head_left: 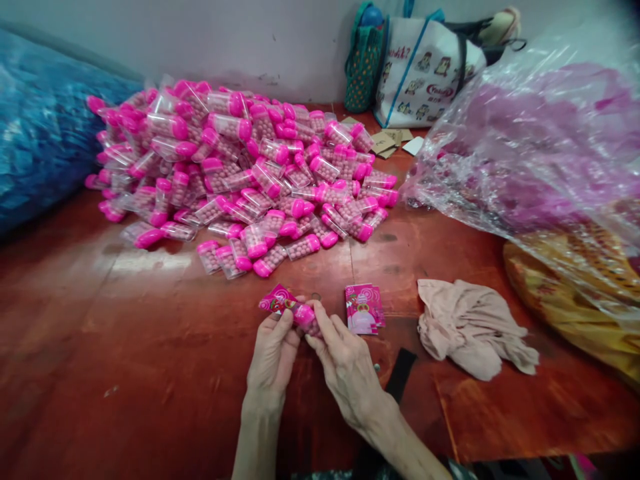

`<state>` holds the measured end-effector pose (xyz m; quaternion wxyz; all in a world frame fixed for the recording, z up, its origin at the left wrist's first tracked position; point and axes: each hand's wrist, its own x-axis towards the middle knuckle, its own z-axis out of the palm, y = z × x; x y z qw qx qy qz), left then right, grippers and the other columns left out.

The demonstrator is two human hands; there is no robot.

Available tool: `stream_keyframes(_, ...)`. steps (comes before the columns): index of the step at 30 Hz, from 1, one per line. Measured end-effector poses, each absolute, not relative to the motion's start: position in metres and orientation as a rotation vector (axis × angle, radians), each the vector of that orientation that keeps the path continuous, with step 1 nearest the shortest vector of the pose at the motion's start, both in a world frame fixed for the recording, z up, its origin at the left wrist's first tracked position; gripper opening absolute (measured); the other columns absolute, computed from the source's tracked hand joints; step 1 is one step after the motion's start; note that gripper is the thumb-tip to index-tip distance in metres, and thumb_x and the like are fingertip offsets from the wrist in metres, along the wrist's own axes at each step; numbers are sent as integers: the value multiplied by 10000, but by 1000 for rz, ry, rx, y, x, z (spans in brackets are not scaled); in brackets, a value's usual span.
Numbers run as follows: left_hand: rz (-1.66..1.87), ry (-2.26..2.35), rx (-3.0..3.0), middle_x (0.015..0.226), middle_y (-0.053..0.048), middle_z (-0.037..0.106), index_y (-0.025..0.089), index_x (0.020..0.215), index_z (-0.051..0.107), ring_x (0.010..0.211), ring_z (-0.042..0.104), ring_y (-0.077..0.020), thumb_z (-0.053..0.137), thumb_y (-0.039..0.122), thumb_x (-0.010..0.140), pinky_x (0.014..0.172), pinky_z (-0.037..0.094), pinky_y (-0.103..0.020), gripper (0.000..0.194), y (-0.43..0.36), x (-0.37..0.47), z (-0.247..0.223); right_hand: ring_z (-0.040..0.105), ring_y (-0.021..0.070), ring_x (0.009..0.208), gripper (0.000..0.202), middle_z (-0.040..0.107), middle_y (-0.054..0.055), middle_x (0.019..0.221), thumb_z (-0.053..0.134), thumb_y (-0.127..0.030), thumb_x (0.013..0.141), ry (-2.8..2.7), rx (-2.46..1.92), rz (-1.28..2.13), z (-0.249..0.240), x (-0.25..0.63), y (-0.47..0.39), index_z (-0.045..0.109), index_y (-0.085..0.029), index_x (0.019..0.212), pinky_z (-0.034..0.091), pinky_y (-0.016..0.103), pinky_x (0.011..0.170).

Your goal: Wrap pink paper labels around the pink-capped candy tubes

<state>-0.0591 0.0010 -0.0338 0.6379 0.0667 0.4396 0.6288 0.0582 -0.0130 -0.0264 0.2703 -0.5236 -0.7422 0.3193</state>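
My left hand [276,343] pinches a pink printed label [274,298] between thumb and fingers, its pointed end sticking out to the upper left. Against the label lies a small bottle with a pink cap [304,315] and pink balls inside, tilted, and the fingers of my right hand [341,357] are closed round it. Just right of my hands rests a stack of pink printed labels [361,310]. Beyond them a large heap of similar pink-capped bottles [270,180] covers the back of the red-brown table [165,373].
A blue bag [45,127] stands at the left. On the right are a crumpled beige cloth [470,323], a clear plastic bag [530,147] with pink contents and yellow fabric [565,280]. A white printed tote [420,77] and green bottle holder [361,70] stand by the wall.
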Motion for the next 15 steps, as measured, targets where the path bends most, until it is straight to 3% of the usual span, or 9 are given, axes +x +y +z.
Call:
stream_keyframes(7,1404,960,130,899,-101,695,123,950,650,922,621,-232,614,202,746,833,480,-354,222,2,-58,-30,572,207,851,442,582,113,955,402,-183,881,-1857,-1377,901,-29,54,-17,369,-130,1319,487,326,776)
stream_keyframes(15,1377,929,162,916,-115,695,108,973,638,934,618,-237,586,197,768,860,456,-378,229,1,-57,-28,588,192,845,385,596,102,975,453,-204,862,-1731,-1364,984,-27,54,-15,468,-166,1245,487,297,748)
